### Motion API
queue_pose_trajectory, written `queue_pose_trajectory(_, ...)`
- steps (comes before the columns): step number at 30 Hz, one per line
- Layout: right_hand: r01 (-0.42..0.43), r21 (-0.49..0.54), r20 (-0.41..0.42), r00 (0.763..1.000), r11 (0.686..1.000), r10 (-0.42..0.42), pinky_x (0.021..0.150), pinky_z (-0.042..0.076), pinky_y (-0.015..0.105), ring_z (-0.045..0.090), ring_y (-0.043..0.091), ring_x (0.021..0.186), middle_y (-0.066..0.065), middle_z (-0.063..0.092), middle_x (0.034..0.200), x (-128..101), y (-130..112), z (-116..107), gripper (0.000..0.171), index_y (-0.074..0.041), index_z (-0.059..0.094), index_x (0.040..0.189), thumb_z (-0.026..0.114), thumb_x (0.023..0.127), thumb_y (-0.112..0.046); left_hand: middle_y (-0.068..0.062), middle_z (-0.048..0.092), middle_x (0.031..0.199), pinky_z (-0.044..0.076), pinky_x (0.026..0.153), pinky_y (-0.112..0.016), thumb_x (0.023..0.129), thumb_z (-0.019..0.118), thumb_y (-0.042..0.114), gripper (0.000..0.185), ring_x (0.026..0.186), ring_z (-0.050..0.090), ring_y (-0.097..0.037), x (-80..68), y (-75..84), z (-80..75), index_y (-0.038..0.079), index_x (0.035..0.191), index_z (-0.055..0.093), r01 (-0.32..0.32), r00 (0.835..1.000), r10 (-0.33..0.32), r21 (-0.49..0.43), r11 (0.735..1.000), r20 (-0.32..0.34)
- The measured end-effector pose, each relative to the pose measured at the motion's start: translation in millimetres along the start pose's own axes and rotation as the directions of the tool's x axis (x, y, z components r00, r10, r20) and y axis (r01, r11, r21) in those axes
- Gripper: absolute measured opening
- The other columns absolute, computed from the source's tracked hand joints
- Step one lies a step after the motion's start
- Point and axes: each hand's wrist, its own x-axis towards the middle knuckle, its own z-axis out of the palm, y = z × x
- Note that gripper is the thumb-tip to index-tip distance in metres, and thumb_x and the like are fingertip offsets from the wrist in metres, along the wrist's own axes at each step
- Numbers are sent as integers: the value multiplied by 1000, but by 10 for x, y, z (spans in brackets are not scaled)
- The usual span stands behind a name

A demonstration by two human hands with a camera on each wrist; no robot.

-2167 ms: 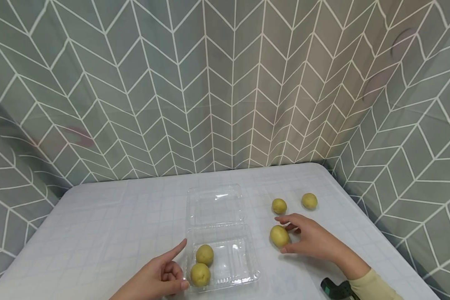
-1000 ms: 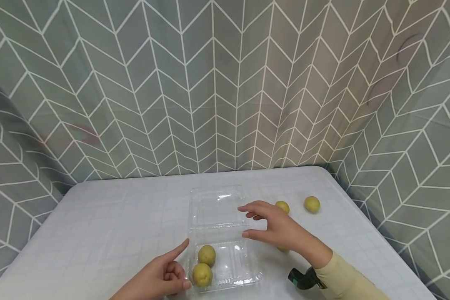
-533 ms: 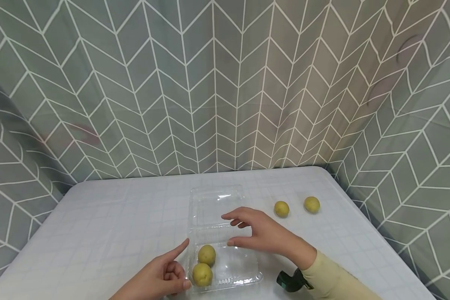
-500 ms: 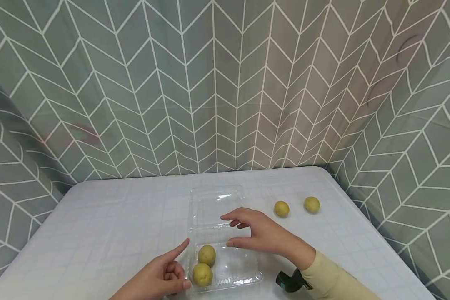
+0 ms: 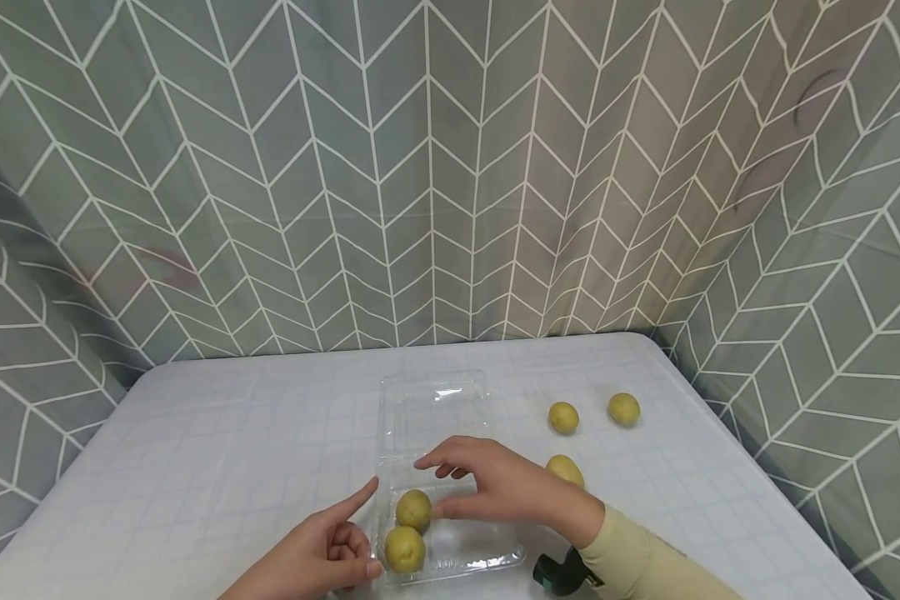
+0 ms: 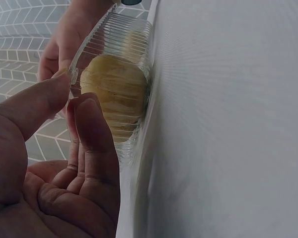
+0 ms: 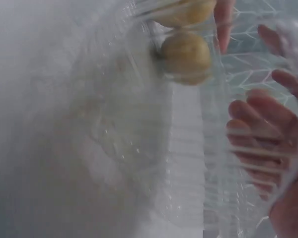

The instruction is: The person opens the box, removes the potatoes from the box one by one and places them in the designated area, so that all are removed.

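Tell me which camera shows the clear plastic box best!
The head view, because you see the open box and its lid together, though the right hand hides some. The left wrist view shows just a ribbed side, up close. The right wrist view shows only blurry, see-through parts.

There are five yellow fruits (three loose), one clear container, two hands and one table.
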Motion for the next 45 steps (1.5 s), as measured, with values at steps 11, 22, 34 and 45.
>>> queue_pose_trajectory(11,41,-62,63,997,997,-37,87,48,22,59,7,108,-6,62,124,83,27,119,48,-17,61,133,71,92,-40,-11,63,90,52,66,-23,93,71,13,88,70,58,-10,1,-17,-15,2,158,12,-10,1000,10,-20,1000,18)
queue_pose_trajectory(22,109,-151,153,985,983,-85,95,42,18,51,-2,114,-13,60,125,198,4,212,43,-16,63,130,65,96,-42,-11,63,90,52,66,-22,93,70,15,88,69,57,-9,-6,-4,-21,2,158,12,-8,1000,8,-11,1000,21)
queue_pose_trajectory(34,159,-204,280,955,966,-98,105,36,23,46,6,129,-3,56,138,233,-6,199,38,-17,59,138,54,101,-12,-10,63,88,52,64,-22,93,70,13,87,68,58,-8,-3,-14,-10,0,157,12,-48,998,48,-2,999,28)
queue_pose_trajectory(45,162,-316,299,952,935,-64,102,38,21,48,5,125,-6,56,135,284,26,266,41,-25,64,131,71,91,-15,-10,62,87,51,64,-22,93,71,13,87,67,57,-9,-1,-2,-16,1,157,13,-29,999,29,4,1000,18)
